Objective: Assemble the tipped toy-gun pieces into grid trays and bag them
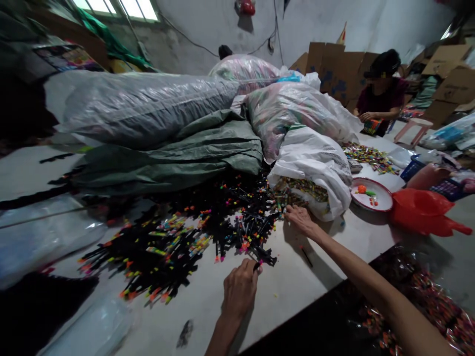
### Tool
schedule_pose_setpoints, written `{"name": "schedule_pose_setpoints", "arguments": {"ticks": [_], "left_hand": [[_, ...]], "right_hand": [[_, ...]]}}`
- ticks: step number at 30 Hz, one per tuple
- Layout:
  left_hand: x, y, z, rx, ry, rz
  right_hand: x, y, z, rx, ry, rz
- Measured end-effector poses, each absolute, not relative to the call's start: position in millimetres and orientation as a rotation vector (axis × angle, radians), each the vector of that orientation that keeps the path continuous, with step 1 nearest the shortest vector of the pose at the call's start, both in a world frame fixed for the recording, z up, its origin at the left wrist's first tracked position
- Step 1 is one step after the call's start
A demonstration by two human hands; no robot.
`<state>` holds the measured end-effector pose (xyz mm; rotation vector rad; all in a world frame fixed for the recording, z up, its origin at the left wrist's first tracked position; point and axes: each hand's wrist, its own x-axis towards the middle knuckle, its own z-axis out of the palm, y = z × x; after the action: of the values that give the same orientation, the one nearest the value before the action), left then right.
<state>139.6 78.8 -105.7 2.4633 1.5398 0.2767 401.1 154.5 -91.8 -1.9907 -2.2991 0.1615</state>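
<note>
My left hand [240, 287] is at the near edge of the pile, fingers curled in. A dark bit with pink beside it shows at its fingertips, too small to name. Beyond it lies a spread of thin black sticks [256, 225] with neon pink, orange and yellow tips. My right hand [300, 221] reaches to the mouth of a white sack [315, 153], fingers drawn together; what they hold is hidden. Small multicoloured printed pieces [304, 190] fill the sack's mouth. To the left, a larger heap of black sticks [156, 262] carries brightly patterned pieces on top.
Big stuffed plastic bags [148, 106] and a dark green sheet [178, 153] cover the table's far side. Right of the sack are a round white tray [382, 195] and a red plastic bag [423, 210]. A co-worker [384, 94] sits at the far right, handling colourful pieces.
</note>
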Motion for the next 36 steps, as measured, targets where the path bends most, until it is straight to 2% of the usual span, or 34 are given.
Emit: {"name": "schedule_pose_setpoints", "arguments": {"ticks": [5, 8, 10, 14, 18, 22, 27, 32, 36], "left_hand": [[143.1, 82.8, -110.0, 2.342, 1.507, 0.450], [141.2, 84.2, -108.6, 2.262, 1.435, 0.507], [139.2, 83.7, -106.7, 2.169, 1.373, 0.560], [139.2, 79.7, -103.7, 2.049, 1.347, 0.646], [142.7, 73.5, -100.3, 1.876, 1.296, 0.730], [144.1, 71.3, -97.3, 1.305, 1.237, 0.838], [151.0, 79.2, -90.2, 0.605, 1.149, 1.246], [156.9, 74.8, -84.1, 0.525, 1.112, 1.300], [148.7, 58.4, -87.6, 0.596, 0.981, 1.064]], "right_hand": [[390.3, 155.2, -101.2, -1.897, -2.378, 0.112], [374.5, 138.9, -101.1, -1.844, -2.096, 0.211], [359.2, 122.7, -98.7, -1.713, -1.747, 0.467], [325.7, 89.6, -93.6, -1.275, -1.138, 1.202], [312.5, 75.3, -89.2, -1.116, -1.014, 1.515], [314.1, 69.9, -85.2, -1.147, -0.947, 1.491], [287.3, 43.7, -99.0, -1.191, -0.840, 1.489], [260.5, 32.2, -116.1, -1.087, -0.519, 1.646], [271.4, 43.1, -114.7, -1.016, -0.388, 1.757]]}}
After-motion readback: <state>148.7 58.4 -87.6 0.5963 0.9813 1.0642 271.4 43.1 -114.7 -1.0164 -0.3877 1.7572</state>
